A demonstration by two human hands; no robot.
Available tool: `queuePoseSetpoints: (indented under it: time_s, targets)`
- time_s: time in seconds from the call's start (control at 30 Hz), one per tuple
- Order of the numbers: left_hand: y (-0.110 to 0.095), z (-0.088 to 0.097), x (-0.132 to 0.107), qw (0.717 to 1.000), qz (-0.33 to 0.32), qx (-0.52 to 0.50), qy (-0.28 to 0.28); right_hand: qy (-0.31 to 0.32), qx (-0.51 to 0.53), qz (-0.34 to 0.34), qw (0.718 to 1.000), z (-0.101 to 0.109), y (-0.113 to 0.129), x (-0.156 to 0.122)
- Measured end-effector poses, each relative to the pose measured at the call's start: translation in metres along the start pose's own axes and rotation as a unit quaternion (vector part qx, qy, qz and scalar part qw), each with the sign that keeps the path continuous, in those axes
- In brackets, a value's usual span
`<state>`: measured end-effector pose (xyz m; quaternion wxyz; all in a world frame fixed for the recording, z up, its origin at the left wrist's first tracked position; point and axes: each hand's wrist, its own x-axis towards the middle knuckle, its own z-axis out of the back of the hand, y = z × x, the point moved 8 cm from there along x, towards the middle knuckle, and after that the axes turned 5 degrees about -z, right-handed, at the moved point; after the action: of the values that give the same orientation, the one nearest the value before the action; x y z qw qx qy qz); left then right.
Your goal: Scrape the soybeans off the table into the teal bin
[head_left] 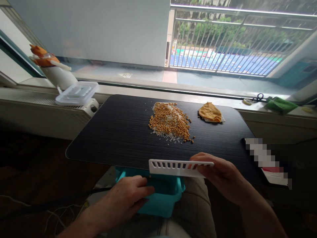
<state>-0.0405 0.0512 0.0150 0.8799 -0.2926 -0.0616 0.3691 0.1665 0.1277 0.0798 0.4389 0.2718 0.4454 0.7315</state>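
Okay, right hand [220,173]: fingers closed round the end of a white slotted strip [173,170], stiff smooth plastic, rounded corners, 1 row of narrow slanted slots. Strip runs leftward from the fingers. The left hand [133,191]: fingers partly curled over the left side of a teal basin [160,203], nothing visible in them; can't tell whether they grip it. Basin sits between the 2 hands, smooth plastic, roughly rectangular, rim flared. Strip overlaps its far side from this angle; can't tell if they touch. Below the right hand, toward the body: creased matte trousers [201,198].

Ahead of both hands: black table [114,132], fine wood-grain lines, rounded corners. On it, beyond the strip, a loose heap of round golden beans [160,114] mixed with small white rice grains [170,135], some straggling along the near edge. Straight out past the right hand: crumpled orange cloth [210,112], pale edge under it. Off to that hand's right: flat item [274,177], mostly pixelated, red band.

Farther out, ahead-left of the left hand: pale radiator [44,112], flat translucent plastic box [78,92], white cylinder [59,77] with orange top. Far ahead-right of the right hand: dark-handled scissors [259,97], soft bunched green cloth [282,105].
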Motion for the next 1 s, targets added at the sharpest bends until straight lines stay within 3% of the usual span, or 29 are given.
queuePoseSetpoints:
  time_s: [0.1, 0.2, 0.27, 0.4, 0.53, 0.6, 0.67, 0.8, 0.9, 1.0]
  targets:
    - [-0.004, 0.000, 0.003, 1.000, -0.012, 0.010, -0.004, -0.088, -0.001, -0.031, 0.996, 0.030, -0.006, -0.020]
    - [-0.013, -0.002, 0.014, 1.000, -0.029, 0.006, 0.003, -0.244, -0.003, -0.069, 0.967, 0.070, -0.018, -0.049]
    - [-0.020, -0.003, 0.024, 0.999, -0.046, 0.002, 0.011, -0.292, -0.006, -0.089, 0.952, 0.084, -0.027, -0.064]
    - [-0.034, -0.006, 0.043, 0.996, -0.087, -0.006, 0.013, -0.277, -0.008, -0.105, 0.955, 0.086, -0.044, -0.072]
    - [-0.041, -0.008, 0.053, 0.995, -0.100, -0.015, 0.015, -0.180, 0.005, -0.105, 0.978, 0.078, -0.050, -0.078]
    - [-0.044, -0.009, 0.057, 0.995, -0.099, -0.018, 0.020, -0.160, 0.024, -0.113, 0.980, 0.079, -0.052, -0.087]
    - [-0.047, -0.010, 0.060, 0.995, -0.098, -0.022, 0.026, -0.223, 0.026, -0.130, 0.966, 0.093, -0.058, -0.100]
    - [-0.052, -0.014, 0.068, 0.993, -0.103, -0.032, 0.039, -0.392, 0.000, -0.167, 0.905, 0.123, -0.077, -0.120]
    - [-0.056, -0.016, 0.075, 0.992, -0.112, -0.030, 0.040, -0.386, -0.004, -0.188, 0.903, 0.127, -0.092, -0.116]
    - [-0.059, -0.016, 0.079, 0.993, -0.112, -0.020, 0.042, -0.306, 0.028, -0.190, 0.932, 0.118, -0.095, -0.110]
